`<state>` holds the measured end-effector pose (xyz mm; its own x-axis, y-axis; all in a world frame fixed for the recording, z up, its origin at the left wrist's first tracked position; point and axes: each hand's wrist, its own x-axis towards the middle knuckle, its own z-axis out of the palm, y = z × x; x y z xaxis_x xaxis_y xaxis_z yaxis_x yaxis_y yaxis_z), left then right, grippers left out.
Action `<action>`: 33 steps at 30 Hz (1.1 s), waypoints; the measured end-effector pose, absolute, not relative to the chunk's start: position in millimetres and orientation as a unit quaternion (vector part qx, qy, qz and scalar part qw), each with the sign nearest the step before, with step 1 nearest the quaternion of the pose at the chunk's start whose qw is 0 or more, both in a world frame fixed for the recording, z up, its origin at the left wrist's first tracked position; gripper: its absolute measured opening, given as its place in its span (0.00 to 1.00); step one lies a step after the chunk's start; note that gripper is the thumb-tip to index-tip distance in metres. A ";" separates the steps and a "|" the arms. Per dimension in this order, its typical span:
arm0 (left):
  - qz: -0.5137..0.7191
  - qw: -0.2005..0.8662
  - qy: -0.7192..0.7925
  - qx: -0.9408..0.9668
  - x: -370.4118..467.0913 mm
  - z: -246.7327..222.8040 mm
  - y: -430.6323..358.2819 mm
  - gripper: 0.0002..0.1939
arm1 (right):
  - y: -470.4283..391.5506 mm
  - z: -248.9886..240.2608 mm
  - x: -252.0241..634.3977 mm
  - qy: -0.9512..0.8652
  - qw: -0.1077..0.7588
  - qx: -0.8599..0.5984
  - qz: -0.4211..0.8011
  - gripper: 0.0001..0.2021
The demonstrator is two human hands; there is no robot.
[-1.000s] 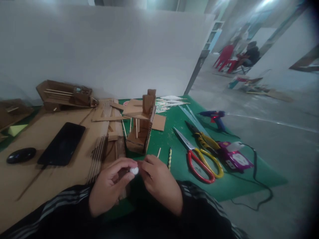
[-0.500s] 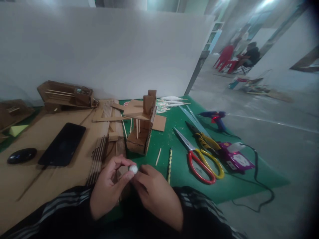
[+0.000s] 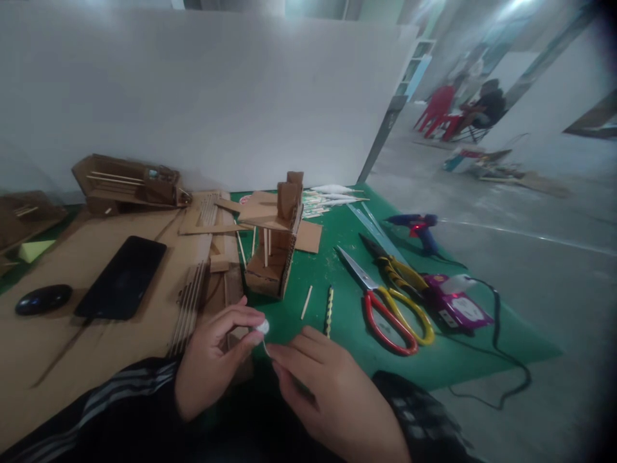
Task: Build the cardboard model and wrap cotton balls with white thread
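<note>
Holding the small white ball (image 3: 263, 326) between thumb and fingertips, the left hand (image 3: 216, 363) is placed in front of the cardboard model (image 3: 263, 276). The right hand (image 3: 337, 392) stands apart, lower and to the right, with thumb and forefinger pinching the end of a pale strand (image 3: 265, 348) which runs up to the ball. The strand is thin and blurred, so I cannot tell whether it is thread or loose fibre.

If the right hand pulls too strongly, the strand could break; if the left pinch is too loose, the ball could slip out and roll on the green table cover (image 3: 472, 360), perhaps toward the wooden stick (image 3: 306, 302).

Compared with half a second ago, the right hand has moved away from the ball, and the strand, not visible then, now shows between the hands. The left hand has kept its pinch.
</note>
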<state>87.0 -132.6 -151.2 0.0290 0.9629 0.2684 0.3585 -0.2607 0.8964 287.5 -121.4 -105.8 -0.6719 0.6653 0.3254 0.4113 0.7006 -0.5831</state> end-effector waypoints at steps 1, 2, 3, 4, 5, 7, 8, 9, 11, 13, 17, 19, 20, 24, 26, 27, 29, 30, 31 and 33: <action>0.468 0.318 0.512 0.647 86.8 -151.0 -132.6 0.05 | -120.7 -103.4 289.2 -0.885 0.281 -0.290 0.233 0.09; 0.467 0.315 0.507 0.652 86.7 -150.9 -132.7 0.05 | -119.5 -100.9 290.7 -0.887 0.295 -0.273 0.227 0.09; 0.467 0.313 0.502 0.657 86.5 -150.7 -133.0 0.05 | -117.9 -98.3 291.9 -0.889 0.307 -0.259 0.220 0.10; 0.466 0.313 0.499 0.660 86.5 -150.4 -133.4 0.05 | -115.8 -95.8 292.8 -0.890 0.315 -0.250 0.213 0.10; 0.462 0.316 0.498 0.662 86.6 -150.0 -133.9 0.05 | -113.2 -93.8 293.4 -0.891 0.322 -0.245 0.204 0.09; 0.449 0.329 0.497 0.666 87.4 -148.4 -135.1 0.06 | -106.4 -91.2 293.9 -0.891 0.327 -0.248 0.195 0.09; 0.440 0.338 0.498 0.666 88.1 -147.3 -135.8 0.06 | -102.4 -90.9 293.8 -0.889 0.331 -0.250 0.194 0.09; 0.432 0.350 0.499 0.665 89.0 -146.0 -136.5 0.06 | -98.3 -91.1 293.6 -0.886 0.337 -0.250 0.196 0.09; 0.421 0.380 0.502 0.653 90.9 -143.3 -138.0 0.06 | -90.2 -92.5 292.4 -0.880 0.355 -0.241 0.202 0.07; 0.415 0.425 0.499 0.631 92.5 -141.2 -139.5 0.04 | -83.2 -94.6 290.1 -0.876 0.368 -0.229 0.210 0.06; 0.417 0.495 0.475 0.596 93.5 -139.8 -142.9 0.04 | -74.7 -98.2 282.4 -0.883 0.358 -0.215 0.214 0.05; 0.426 0.498 0.467 0.594 92.7 -138.9 -144.3 0.04 | -72.8 -100.7 278.2 -0.883 0.353 -0.222 0.216 0.06; 0.430 0.496 0.454 0.603 92.1 -138.0 -144.8 0.04 | -72.2 -102.5 276.4 -0.881 0.354 -0.226 0.219 0.07; 0.429 0.473 0.398 0.659 90.0 -133.3 -145.2 0.07 | -72.2 -112.0 270.7 -0.868 0.365 -0.236 0.240 0.08; 0.422 0.466 0.408 0.662 89.8 -132.6 -145.1 0.10 | -72.5 -116.7 268.6 -0.867 0.369 -0.236 0.240 0.09; 0.424 0.466 0.417 0.654 90.0 -132.9 -145.1 0.11 | -72.6 -118.7 267.7 -0.866 0.371 -0.237 0.237 0.09; 0.438 0.490 0.432 0.617 90.8 -134.8 -145.4 0.13 | -72.4 -121.8 266.2 -0.865 0.375 -0.243 0.227 0.09; 0.446 0.509 0.436 0.594 91.2 -135.9 -145.5 0.14 | -72.4 -123.0 265.6 -0.864 0.377 -0.247 0.223 0.09; 0.454 0.527 0.437 0.571 91.5 -136.9 -145.5 0.15 | -72.4 -124.2 265.1 -0.864 0.378 -0.252 0.218 0.09; 0.459 0.545 0.433 0.552 91.9 -138.0 -145.1 0.14 | -73.0 -126.5 264.5 -0.863 0.374 -0.264 0.213 0.09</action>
